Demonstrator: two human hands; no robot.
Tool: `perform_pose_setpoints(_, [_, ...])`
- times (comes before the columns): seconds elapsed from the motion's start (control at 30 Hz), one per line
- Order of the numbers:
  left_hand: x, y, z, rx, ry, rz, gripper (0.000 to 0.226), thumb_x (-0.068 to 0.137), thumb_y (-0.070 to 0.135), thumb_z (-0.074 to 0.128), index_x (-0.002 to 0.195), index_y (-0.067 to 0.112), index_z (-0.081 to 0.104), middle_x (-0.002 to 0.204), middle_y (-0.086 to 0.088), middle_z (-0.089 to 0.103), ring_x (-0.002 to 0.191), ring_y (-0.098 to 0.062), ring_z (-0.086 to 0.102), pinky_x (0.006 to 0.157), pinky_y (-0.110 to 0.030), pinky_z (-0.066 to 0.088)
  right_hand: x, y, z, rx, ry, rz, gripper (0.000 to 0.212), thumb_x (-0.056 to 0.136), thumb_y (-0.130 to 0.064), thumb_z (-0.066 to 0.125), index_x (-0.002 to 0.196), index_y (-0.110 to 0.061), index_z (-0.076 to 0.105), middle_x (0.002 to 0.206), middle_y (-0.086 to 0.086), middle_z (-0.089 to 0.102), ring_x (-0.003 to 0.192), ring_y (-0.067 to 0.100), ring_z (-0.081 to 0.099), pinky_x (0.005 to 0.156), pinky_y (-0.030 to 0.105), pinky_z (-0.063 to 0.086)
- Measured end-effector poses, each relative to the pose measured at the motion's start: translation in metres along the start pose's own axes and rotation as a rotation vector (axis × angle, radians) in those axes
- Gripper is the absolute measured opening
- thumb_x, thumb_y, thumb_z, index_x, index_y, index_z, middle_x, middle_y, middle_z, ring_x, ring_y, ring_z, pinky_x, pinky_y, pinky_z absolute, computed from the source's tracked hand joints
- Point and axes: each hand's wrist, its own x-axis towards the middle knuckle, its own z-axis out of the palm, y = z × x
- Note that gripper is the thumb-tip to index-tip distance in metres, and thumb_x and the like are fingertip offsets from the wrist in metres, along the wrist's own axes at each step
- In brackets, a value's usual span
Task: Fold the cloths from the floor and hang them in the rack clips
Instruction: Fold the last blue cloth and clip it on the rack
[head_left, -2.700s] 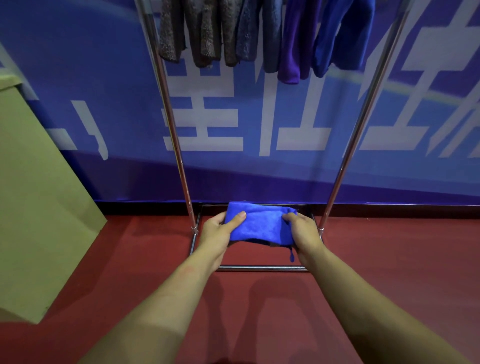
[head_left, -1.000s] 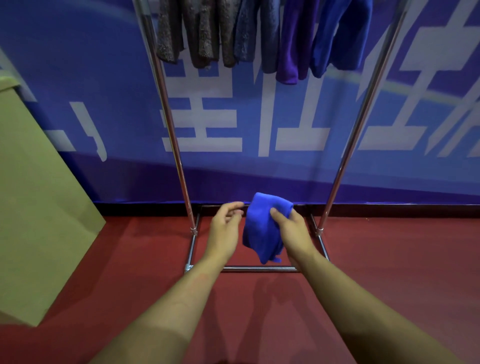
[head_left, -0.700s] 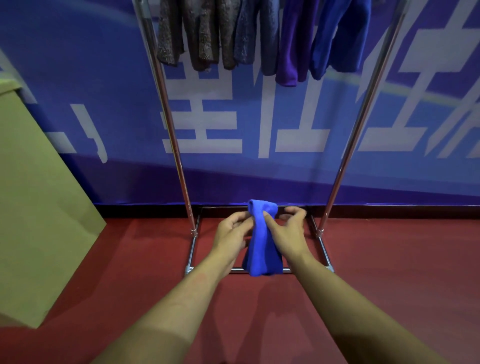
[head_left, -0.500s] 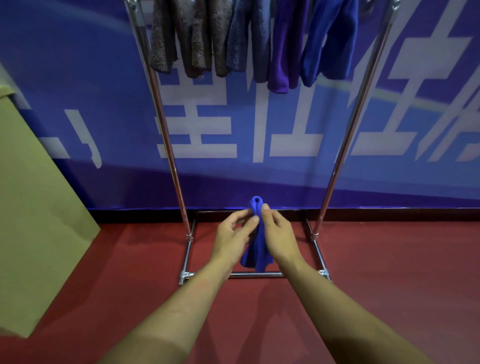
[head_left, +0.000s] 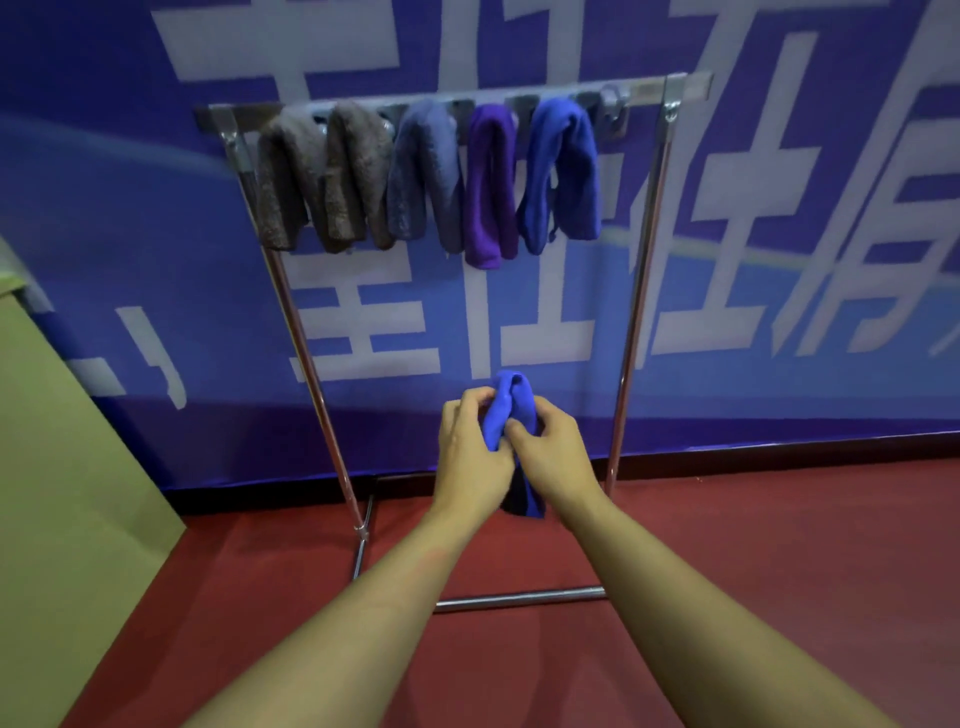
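Compared with half a second earlier, the view has been tilted upward, so that the top bar of the rack (head_left: 457, 101) and its clips are now seen, whereas before only the lower ends of the hung cloths were shown. The blue cloth (head_left: 511, 410) has been raised from floor level to a height in front of the banner (head_left: 779, 260), and both hands have been closed more tightly around it.

The blue cloth, soft and fleecy, is gathered into a narrow upright bundle with a rounded fold at 12 o'clock and a loose tail hanging at 6 o'clock. It is held at the middle of the view, below the hung row. The left hand (head_left: 470, 457) is wrapped around its left side with fingers curled; the right hand (head_left: 553, 452) grips its right side, thumb and fingers pinching the fabric.

Five folded cloths are hung from the bar: two nubby brown cloths (head_left: 322, 176), a grey-blue cloth (head_left: 426, 171), a purple cloth (head_left: 491, 182) and a royal-blue cloth (head_left: 563, 166). An unused clip (head_left: 613, 111) is seen at 3 o'clock of them. The rack is made of shiny chrome tubing. A smooth red floor (head_left: 779, 545) and a flat olive board (head_left: 62, 493) at 9 o'clock are visible.
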Motion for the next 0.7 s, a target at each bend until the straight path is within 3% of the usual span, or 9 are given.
perform_pose_setpoints(0.07, [0.014,0.024,0.01,0.004,0.024,0.026,0.042,0.087,0.004,0.054,0.121,0.03,0.054,0.122,0.004,0.051,0.112,-0.016,0.058,0.095,-0.036,0.051,0.012,-0.018,-0.019,-0.014,0.04,-0.054,0.026,0.089,-0.003,0.054,0.097,-0.021,0.07,0.081,-0.004,0.073,0.071,0.005,0.065,0.062,0.019,0.051])
perform_pose_setpoints(0.17, [0.039,0.069,0.025,-0.027,0.039,0.055,0.044,0.09,-0.001,0.046,0.123,0.028,0.051,0.122,0.006,0.063,0.105,-0.016,0.06,0.084,-0.024,0.045,0.04,-0.044,-0.053,-0.083,0.095,-0.128,0.026,0.092,-0.003,0.05,0.102,-0.017,0.07,0.09,0.004,0.074,0.082,0.015,0.067,0.075,0.03,0.053])
perform_pose_setpoints(0.23, [0.058,0.101,0.037,-0.059,0.051,0.091,0.041,0.091,0.005,0.052,0.123,0.029,0.052,0.116,0.008,0.067,0.1,-0.015,0.062,0.08,-0.023,0.044,0.061,-0.063,-0.078,-0.109,0.148,-0.184,0.025,0.09,-0.003,0.051,0.098,-0.017,0.07,0.087,0.003,0.074,0.079,0.015,0.066,0.076,0.034,0.053])
perform_pose_setpoints(0.3, [0.078,0.132,0.05,-0.065,0.056,0.124,0.039,0.088,0.01,0.061,0.122,0.029,0.058,0.105,0.008,0.071,0.093,-0.015,0.063,0.076,-0.024,0.045,0.081,-0.083,-0.104,-0.112,0.205,-0.23,0.027,0.086,-0.001,0.053,0.093,-0.021,0.07,0.083,0.0,0.073,0.076,0.013,0.065,0.073,0.033,0.053])
perform_pose_setpoints(0.4, [0.111,0.169,0.068,-0.095,0.097,0.144,0.033,0.085,0.005,0.057,0.112,0.021,0.068,0.094,-0.003,0.073,0.09,-0.025,0.066,0.073,-0.031,0.051,0.108,-0.111,-0.138,-0.159,0.256,-0.302,0.031,0.083,0.001,0.056,0.093,-0.025,0.07,0.08,-0.006,0.071,0.075,0.009,0.063,0.066,0.028,0.049])
perform_pose_setpoints(0.5, [0.138,0.199,0.08,-0.096,0.119,0.197,0.037,0.085,-0.002,0.048,0.108,0.016,0.07,0.086,0.0,0.068,0.086,-0.023,0.063,0.069,-0.023,0.042,0.133,-0.132,-0.163,-0.181,0.289,-0.35,0.032,0.083,0.0,0.058,0.101,-0.022,0.071,0.086,-0.002,0.073,0.081,0.013,0.068,0.065,0.022,0.052])
perform_pose_setpoints(0.6, [0.163,0.226,0.084,-0.071,0.116,0.255,0.043,0.09,0.0,0.044,0.118,0.022,0.067,0.095,0.002,0.069,0.09,-0.019,0.063,0.074,-0.024,0.044,0.158,-0.152,-0.178,-0.174,0.347,-0.389,0.04,0.083,0.004,0.052,0.106,-0.024,0.071,0.087,-0.003,0.071,0.081,0.011,0.066,0.059,0.008,0.045])
perform_pose_setpoints(0.7, [0.189,0.241,0.085,-0.056,0.218,0.257,0.048,0.09,0.002,0.043,0.125,0.026,0.065,0.111,-0.003,0.072,0.104,-0.024,0.063,0.087,-0.031,0.05,0.184,-0.171,-0.181,-0.175,0.423,-0.402,0.048,0.081,0.007,0.046,0.104,-0.027,0.071,0.082,-0.008,0.067,0.076,0.009,0.062,0.06,0.013,0.043])
